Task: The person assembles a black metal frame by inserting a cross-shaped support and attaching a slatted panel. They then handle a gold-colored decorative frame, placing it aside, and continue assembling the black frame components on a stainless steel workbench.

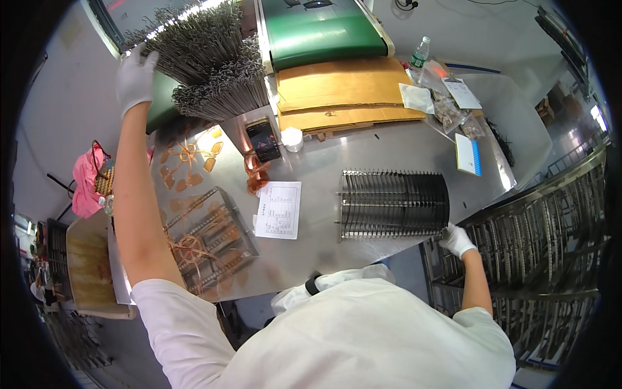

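At the upper left, my left hand [135, 79], in a white glove, reaches to the edge of a tall bundle of thin dark metal rods [194, 42] with hooked ends. Its thumb and fingers are apart, and no rod clearly shows in its grasp. A second bundle of hooked rods [223, 91] stands just in front. My right hand [459, 242], also gloved in white, is closed at the near right corner of a slotted wire rack [394, 204] filled with thin dark strips. The rack lies on the metal table [317, 253]; some of my right fingertips are hidden.
Orange translucent pieces [188, 152] and a clear divided tray [210, 240] lie on the left. A printed sheet [278, 211], phone [262, 139] and white round container [292, 139] are mid-table. Cardboard [343, 91] fronts a green conveyor [327, 32]. Metal racks [531, 253] stand at right.
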Demonstrator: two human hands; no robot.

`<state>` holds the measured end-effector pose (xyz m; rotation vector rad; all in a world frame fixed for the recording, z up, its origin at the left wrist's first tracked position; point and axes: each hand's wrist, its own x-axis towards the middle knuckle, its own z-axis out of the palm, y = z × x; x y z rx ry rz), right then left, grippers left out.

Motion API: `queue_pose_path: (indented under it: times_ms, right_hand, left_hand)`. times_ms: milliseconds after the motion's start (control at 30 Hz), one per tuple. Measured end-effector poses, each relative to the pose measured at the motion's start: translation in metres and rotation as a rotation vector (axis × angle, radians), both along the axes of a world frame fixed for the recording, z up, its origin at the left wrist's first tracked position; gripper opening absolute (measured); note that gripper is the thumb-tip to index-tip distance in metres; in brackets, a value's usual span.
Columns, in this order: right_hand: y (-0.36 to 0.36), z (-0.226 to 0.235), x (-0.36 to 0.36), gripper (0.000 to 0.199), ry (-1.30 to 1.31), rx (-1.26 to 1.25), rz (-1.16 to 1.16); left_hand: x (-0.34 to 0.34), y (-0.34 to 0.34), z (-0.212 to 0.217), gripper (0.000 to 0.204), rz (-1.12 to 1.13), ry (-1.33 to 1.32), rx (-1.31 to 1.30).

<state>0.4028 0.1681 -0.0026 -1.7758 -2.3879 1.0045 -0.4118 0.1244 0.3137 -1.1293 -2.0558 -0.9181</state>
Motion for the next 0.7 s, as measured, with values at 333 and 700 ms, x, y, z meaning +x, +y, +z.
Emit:
queue_pose_path:
  times_ms: [333, 700]
  right_hand:
    - [0.029, 0.058, -0.001, 0.060, 0.117, 0.275, -0.201]
    - [0.038, 0.090, -0.027, 0.051, 0.231, 0.350, -0.192]
  left_hand:
    - [0.014, 0.001, 0.038, 0.018, 0.194, 0.111, -0.160]
    - [-0.066, -0.026, 0.118, 0.017, -0.510, -0.505, 0.880]
